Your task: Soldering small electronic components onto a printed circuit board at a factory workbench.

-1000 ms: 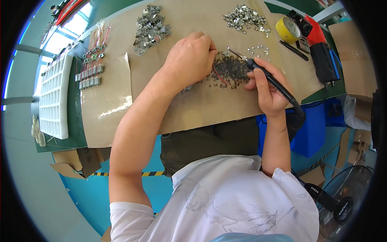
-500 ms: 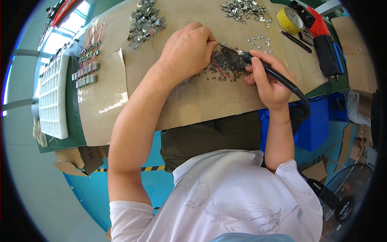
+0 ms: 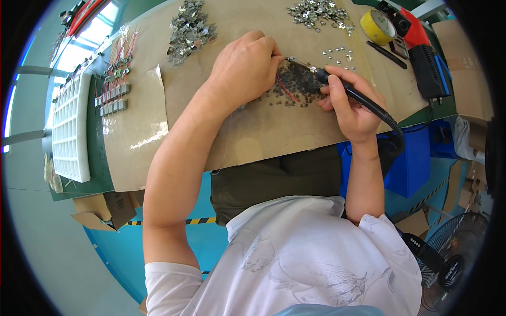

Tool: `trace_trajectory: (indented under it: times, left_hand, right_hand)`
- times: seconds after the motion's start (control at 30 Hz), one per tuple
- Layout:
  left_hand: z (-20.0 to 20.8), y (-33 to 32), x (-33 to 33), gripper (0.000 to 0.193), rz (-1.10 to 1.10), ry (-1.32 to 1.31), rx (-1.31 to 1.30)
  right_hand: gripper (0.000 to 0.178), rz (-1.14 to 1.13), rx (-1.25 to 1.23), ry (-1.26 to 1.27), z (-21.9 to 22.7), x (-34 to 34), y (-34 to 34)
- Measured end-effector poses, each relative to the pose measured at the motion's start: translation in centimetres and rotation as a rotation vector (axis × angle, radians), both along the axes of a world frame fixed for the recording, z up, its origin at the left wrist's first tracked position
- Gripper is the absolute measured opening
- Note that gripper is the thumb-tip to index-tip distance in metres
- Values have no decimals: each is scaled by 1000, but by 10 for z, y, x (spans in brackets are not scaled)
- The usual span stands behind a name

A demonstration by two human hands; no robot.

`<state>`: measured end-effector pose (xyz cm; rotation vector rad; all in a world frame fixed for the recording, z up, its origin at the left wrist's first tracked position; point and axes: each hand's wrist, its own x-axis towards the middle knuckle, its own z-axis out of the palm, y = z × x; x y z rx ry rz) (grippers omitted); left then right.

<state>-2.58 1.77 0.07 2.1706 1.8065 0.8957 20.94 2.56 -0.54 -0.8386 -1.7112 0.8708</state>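
Note:
My right hand [image 3: 358, 108] is closed around the black handle of a soldering iron [image 3: 354, 94], whose cable runs off to the right. The iron's metal tip points left and reaches my left fingertips. Fingers pinched, my left hand [image 3: 246, 66] grips a small part that its fingers mostly hide. A red wire [image 3: 287, 90] trails from beside the thumb toward the near right. Under the tip the brown work sheet [image 3: 247, 139] bears a dark scorched patch [image 3: 299, 79], ringed by many tiny dark bits.
Heaps of small metal pieces [image 3: 191, 34] and shiny clips [image 3: 319, 13] lie at the back. Wired small motors [image 3: 113, 100] and a white compartment tray [image 3: 71, 129] are at left. Yellow tape [image 3: 378, 27], a black pen [image 3: 386, 55] and a black box [image 3: 426, 71] sit at right.
Both hands stay almost in place, with the iron's tip still at my left fingertips. The whole view has shifted very slightly.

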Motion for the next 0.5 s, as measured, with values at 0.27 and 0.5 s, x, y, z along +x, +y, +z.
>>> trace_trajectory:
  times: [0.27, 0.5]
  left_hand:
    - [1, -1, 0, 14, 6, 17, -14]
    - [3, -1, 2, 15, 8, 40, -30]
  right_hand:
    - [16, -5, 10, 8, -1, -1, 0]
    - [16, 5, 5, 4, -1, 0, 0]
